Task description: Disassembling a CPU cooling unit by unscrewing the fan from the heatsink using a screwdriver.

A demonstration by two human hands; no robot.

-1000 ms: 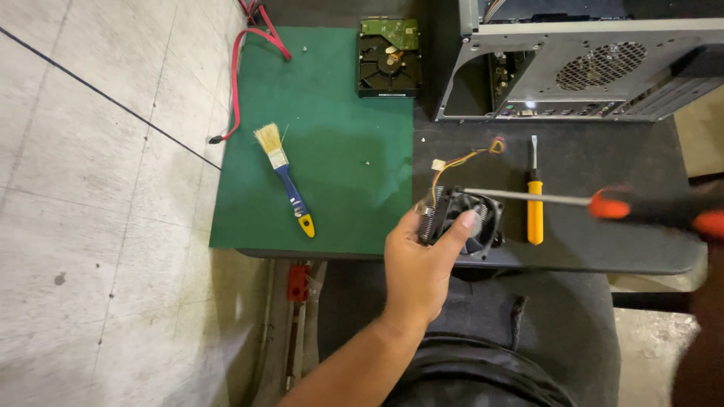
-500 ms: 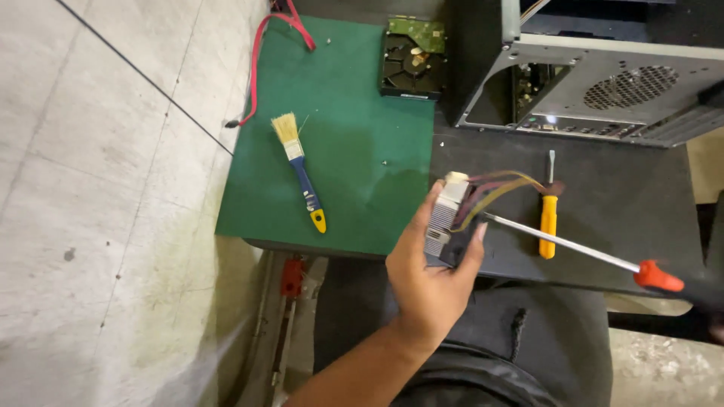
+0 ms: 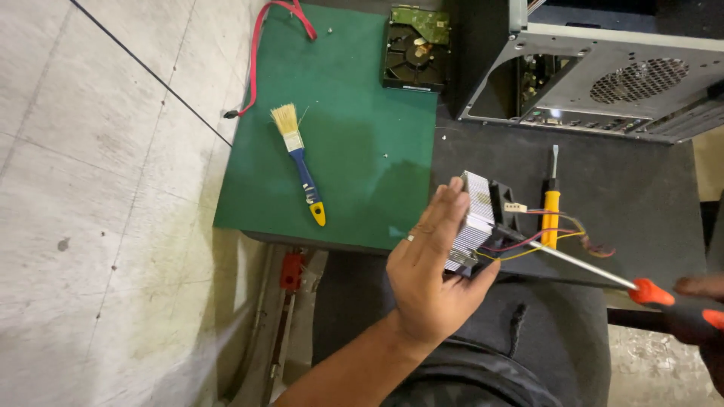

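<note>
Gripping the finned heatsink with fan [image 3: 483, 222] edge-on above the dark tabletop [image 3: 641, 203], left hand [image 3: 430, 271] closes around it while the right hand [image 3: 697, 301], mostly cut off, holds the red-handled screwdriver [image 3: 596, 271]. Risk as I judge it: the tip slips into the thin wires [image 3: 558, 226] or the fingers [image 3: 441, 215]; the tip contact is hidden.
</note>
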